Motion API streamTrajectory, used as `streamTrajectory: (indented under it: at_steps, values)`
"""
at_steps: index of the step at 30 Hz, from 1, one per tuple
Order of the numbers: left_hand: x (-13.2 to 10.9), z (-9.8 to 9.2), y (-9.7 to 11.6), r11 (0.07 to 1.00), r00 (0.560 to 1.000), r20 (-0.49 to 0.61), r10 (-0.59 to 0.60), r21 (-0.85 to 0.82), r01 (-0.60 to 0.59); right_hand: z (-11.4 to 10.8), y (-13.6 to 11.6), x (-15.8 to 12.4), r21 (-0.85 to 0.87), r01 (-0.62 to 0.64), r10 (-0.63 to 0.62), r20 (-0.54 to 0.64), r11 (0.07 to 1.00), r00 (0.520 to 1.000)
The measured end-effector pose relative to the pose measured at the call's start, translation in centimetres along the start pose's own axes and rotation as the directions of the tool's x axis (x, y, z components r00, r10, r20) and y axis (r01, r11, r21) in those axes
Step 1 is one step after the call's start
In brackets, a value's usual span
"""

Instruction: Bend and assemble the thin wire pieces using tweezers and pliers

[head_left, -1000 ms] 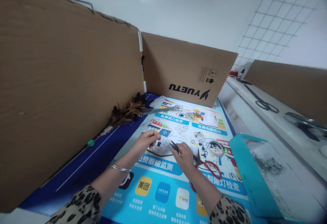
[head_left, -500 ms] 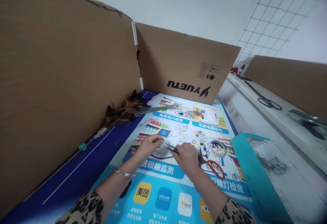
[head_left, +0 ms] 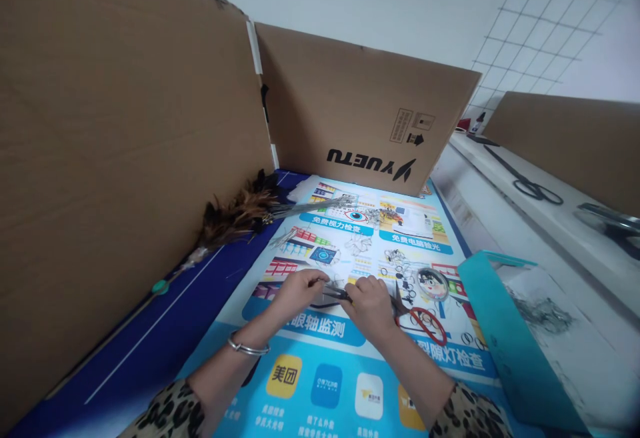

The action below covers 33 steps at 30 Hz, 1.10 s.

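Apparently R hand [head_left: 373,301] clamped round handle end of pliers [head_left: 338,293], betw. hands above printed mat [head_left: 345,353]. L hand [head_left: 300,291] fingertips together; contents too small to tell. Pliers prob. stiff, light; best held by handles.

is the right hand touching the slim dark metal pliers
Touching: the head view shows the right hand gripping the slim dark metal pliers, which point toward the left hand.

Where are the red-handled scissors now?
The red-handled scissors lie right of centre in the head view, on the printed mat, between the right hand and the teal box.
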<state>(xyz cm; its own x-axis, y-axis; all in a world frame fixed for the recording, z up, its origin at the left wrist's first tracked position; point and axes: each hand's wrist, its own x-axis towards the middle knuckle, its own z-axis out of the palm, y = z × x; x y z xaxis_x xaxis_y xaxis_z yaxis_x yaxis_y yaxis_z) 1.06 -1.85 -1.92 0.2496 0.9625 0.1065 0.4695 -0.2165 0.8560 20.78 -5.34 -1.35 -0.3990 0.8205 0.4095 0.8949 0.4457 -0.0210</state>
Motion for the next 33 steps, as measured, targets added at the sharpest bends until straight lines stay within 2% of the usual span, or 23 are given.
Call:
streamTrajectory:
  at_steps: [6, 14, 20, 24, 27, 30, 33]
  values:
    - [0.1, -0.6, 0.0, 0.999, 0.999, -0.009, -0.035, -0.021, 0.035, -0.1, -0.1, -0.1, -0.003, 0.000, 0.000, -0.029, 1.000, 1.000]
    - [0.0, 0.1, -0.3, 0.998, 0.998, 0.037, -0.055, -0.019, 0.055, -0.5, -0.3, -0.1, -0.046, 0.044, -0.045, -0.028, 0.998, 0.999]
    - [-0.2, 0.0, 0.3, 0.963, 0.983, 0.092, -0.157, -0.205, 0.173, -0.2, -0.2, -0.3, -0.035, 0.052, -0.054, -0.058, 0.998, 0.997]
    - [-0.4, -0.2, 0.8, 0.852, 0.940, 0.232, -0.250, -0.409, 0.327, 0.0, 0.0, -0.3, -0.005, -0.001, 0.001, -0.068, 1.000, 0.998]
    - [-0.5, -0.4, 1.2, 0.733, 0.920, 0.318, -0.230, -0.566, 0.379, 0.0, 0.1, -0.3, 0.017, -0.030, 0.031, -0.069, 0.999, 0.997]
    - [-0.6, -0.5, 1.5, 0.590, 0.921, 0.328, -0.211, -0.709, 0.387, 0.0, 0.2, -0.3, 0.023, -0.051, 0.053, -0.084, 0.998, 0.995]
    - [-0.7, -0.2, 1.9, 0.462, 0.919, 0.299, -0.257, -0.797, 0.389, 0.2, 0.3, -0.3, 0.021, -0.074, 0.076, -0.117, 0.997, 0.990]
